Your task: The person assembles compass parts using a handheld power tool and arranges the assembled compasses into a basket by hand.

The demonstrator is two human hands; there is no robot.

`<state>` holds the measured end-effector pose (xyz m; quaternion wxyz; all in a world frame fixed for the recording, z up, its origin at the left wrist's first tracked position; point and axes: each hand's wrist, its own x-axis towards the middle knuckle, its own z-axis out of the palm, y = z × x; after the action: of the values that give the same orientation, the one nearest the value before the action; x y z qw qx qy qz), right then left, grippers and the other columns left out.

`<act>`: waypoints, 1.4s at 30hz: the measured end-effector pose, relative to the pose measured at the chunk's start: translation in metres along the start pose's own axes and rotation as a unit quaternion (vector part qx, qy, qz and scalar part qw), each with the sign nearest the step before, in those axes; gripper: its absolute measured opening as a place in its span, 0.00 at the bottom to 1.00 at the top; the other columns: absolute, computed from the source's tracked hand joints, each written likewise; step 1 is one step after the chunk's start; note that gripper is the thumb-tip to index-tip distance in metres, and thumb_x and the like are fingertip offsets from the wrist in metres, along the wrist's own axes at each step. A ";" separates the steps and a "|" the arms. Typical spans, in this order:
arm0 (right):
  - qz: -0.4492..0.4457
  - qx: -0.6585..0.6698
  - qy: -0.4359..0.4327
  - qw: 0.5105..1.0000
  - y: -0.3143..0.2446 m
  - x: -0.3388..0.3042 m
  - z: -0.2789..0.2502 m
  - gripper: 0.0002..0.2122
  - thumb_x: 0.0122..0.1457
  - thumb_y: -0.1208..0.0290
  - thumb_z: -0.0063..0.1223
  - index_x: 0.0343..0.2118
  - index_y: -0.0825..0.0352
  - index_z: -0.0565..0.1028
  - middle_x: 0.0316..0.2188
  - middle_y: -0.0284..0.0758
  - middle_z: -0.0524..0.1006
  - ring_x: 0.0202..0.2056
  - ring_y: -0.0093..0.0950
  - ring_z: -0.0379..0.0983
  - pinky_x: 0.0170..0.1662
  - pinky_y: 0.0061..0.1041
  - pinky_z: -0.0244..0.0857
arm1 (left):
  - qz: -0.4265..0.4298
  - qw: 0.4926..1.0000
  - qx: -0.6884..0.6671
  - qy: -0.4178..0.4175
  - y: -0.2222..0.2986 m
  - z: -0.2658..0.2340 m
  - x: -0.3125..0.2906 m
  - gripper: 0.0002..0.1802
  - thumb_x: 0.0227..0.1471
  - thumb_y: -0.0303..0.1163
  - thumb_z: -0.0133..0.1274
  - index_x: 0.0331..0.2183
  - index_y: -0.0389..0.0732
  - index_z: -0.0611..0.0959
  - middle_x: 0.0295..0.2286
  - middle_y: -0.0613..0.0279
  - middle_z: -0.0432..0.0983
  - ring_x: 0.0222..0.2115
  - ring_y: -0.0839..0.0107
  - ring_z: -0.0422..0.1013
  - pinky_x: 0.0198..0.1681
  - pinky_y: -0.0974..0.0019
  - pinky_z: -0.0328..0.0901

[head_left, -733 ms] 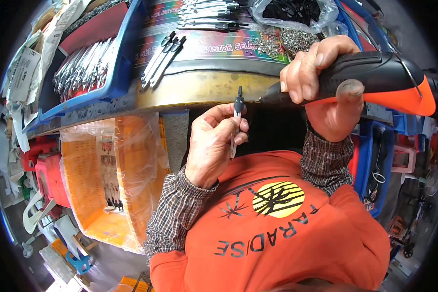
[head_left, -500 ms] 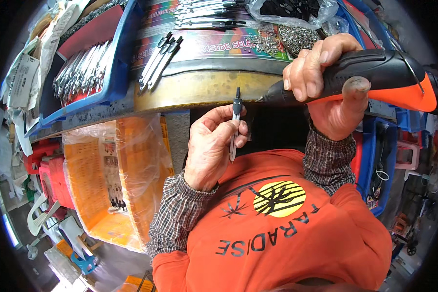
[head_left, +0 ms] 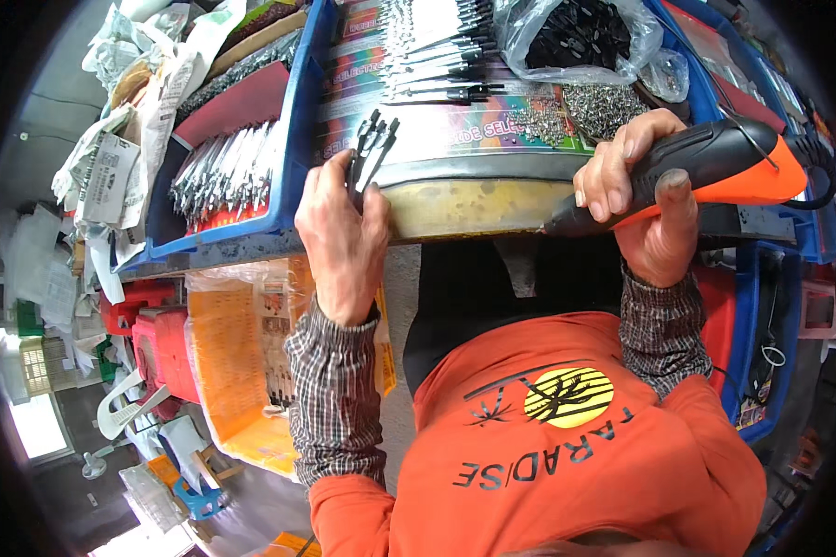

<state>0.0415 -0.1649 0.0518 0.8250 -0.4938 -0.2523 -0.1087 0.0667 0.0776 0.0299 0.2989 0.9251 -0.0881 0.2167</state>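
Observation:
My right hand [head_left: 646, 190] is wrapped round a black and orange electric screwdriver [head_left: 706, 167], its tip pointing left near the bench edge. At the front of the bench, my left hand [head_left: 339, 232] pinches a drawing compass [head_left: 354, 176] with a black head, partly hidden by the fingers. Touching close by are a couple more drawing compasses [head_left: 376, 153], silver-legged and black-topped, lying side by side. Behind them a long row of similar compasses [head_left: 441, 56] lies on a colourful printed sheet.
A clear bag of black parts [head_left: 581, 42] and a heap of small metal screws [head_left: 604, 107] lie at the back right. On the left stands a blue bin [head_left: 302, 121] with many compasses. An orange crate [head_left: 228, 362] sits below the bench edge.
My left hand has moved up and left with the compass, from before my chest to the small group on the bench. The view has shifted; the screwdriver stays in my right hand.

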 end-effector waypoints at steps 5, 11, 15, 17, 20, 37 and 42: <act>0.014 0.010 0.007 1.000 0.004 -0.003 -0.001 0.16 0.52 0.61 0.51 0.31 0.69 0.61 0.14 0.32 0.65 0.18 0.22 0.63 0.25 0.23 0.61 | 0.069 0.991 0.116 -0.003 -0.017 0.015 0.023 0.17 0.39 0.31 0.57 0.33 0.32 0.74 0.26 0.49 0.66 0.27 0.54 0.67 0.28 0.59 0.63; 0.030 0.036 0.019 0.999 0.003 -0.004 0.000 0.16 0.50 0.63 0.54 0.30 0.69 0.61 0.15 0.33 0.65 0.18 0.23 0.63 0.25 0.22 0.61 | 0.062 0.975 0.205 -0.057 -0.029 0.022 0.038 0.20 0.38 0.40 0.59 0.27 0.35 0.72 0.23 0.52 0.66 0.25 0.54 0.67 0.26 0.58 0.62; 0.035 0.038 0.013 0.999 0.002 -0.004 -0.001 0.17 0.49 0.62 0.55 0.30 0.69 0.61 0.15 0.33 0.65 0.18 0.23 0.63 0.25 0.22 0.61 | 0.081 0.977 0.186 -0.063 -0.034 0.024 0.042 0.21 0.36 0.41 0.61 0.25 0.34 0.71 0.25 0.49 0.68 0.25 0.54 0.69 0.27 0.58 0.65; 0.034 0.037 0.010 0.999 0.002 -0.004 -0.002 0.17 0.49 0.62 0.55 0.30 0.69 0.61 0.15 0.33 0.65 0.18 0.23 0.63 0.25 0.22 0.61 | 0.077 0.978 0.180 -0.074 -0.034 0.025 0.043 0.22 0.35 0.42 0.61 0.25 0.34 0.71 0.24 0.49 0.68 0.24 0.54 0.69 0.28 0.58 0.64; 0.040 0.035 0.010 0.999 0.003 -0.004 -0.002 0.17 0.49 0.62 0.55 0.30 0.69 0.61 0.15 0.33 0.65 0.18 0.22 0.63 0.25 0.22 0.61 | 0.055 0.980 0.159 -0.105 -0.035 0.025 0.048 0.23 0.35 0.42 0.61 0.24 0.34 0.71 0.24 0.48 0.69 0.25 0.53 0.69 0.29 0.58 0.64; 0.055 -0.020 0.001 0.998 -0.002 0.000 0.007 0.20 0.50 0.54 0.53 0.29 0.66 0.60 0.14 0.29 0.62 0.16 0.22 0.61 0.25 0.23 0.57 | 0.067 0.996 0.054 -0.006 -0.033 0.040 0.033 0.20 0.34 0.36 0.61 0.24 0.35 0.69 0.22 0.48 0.70 0.25 0.52 0.69 0.27 0.57 0.63; 0.040 -0.034 -0.019 0.998 0.003 -0.005 0.009 0.19 0.51 0.53 0.50 0.31 0.65 0.60 0.15 0.29 0.62 0.18 0.22 0.61 0.27 0.25 0.57 | 0.066 0.998 0.001 -0.012 -0.037 0.040 0.031 0.18 0.36 0.37 0.60 0.25 0.35 0.71 0.18 0.50 0.71 0.22 0.54 0.70 0.25 0.59 0.64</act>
<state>0.0360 -0.1564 0.0504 0.8065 -0.5331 -0.2442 -0.0752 0.1194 0.0829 -0.0046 0.2824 0.9199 -0.1524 0.2253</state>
